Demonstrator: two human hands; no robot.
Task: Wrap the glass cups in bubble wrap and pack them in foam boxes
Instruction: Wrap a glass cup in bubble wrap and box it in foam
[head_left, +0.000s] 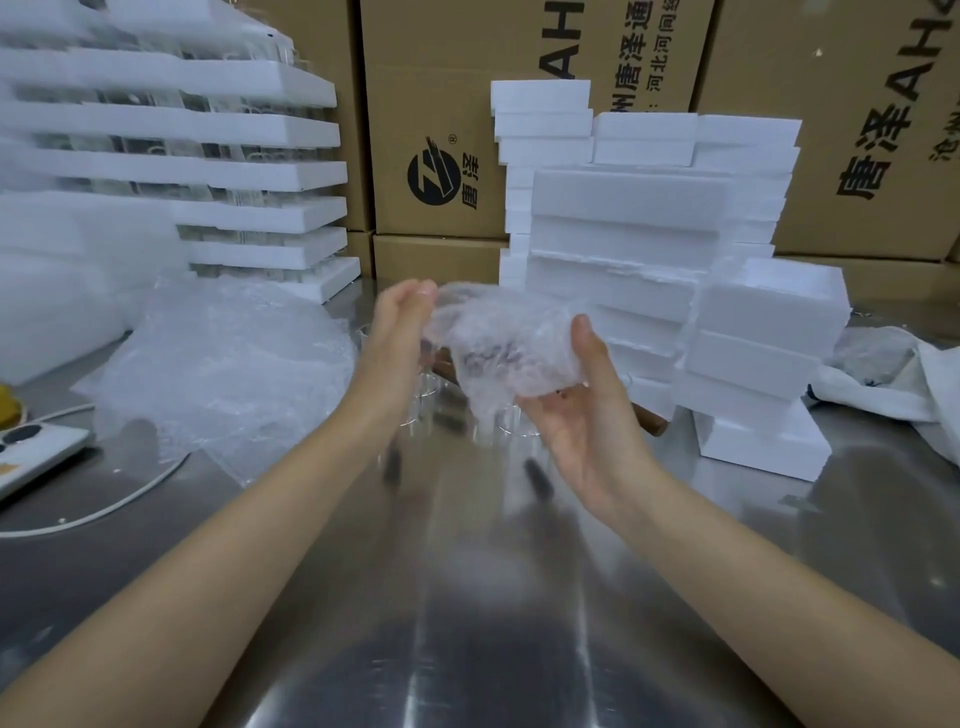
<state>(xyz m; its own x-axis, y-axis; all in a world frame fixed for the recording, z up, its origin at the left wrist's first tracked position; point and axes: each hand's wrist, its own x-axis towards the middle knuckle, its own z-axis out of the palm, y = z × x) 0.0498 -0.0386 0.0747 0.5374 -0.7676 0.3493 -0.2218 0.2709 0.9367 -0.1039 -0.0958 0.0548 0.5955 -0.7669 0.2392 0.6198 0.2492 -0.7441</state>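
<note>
Held above the bench (467, 597), the bubble-wrap bundle (501, 343) is cupped by the right hand (584, 421) and pressed by the flat left hand (397, 325), and its loose ends should be tucked tightly.

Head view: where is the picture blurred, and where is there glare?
In the head view, motion blur smears the left hand, the bubble wrap it presses and the glass cups below; in the same head view, light glares in pale streaks on the metal table; toward the head view's edges the wide lens tilts the cardboard boxes.
</note>
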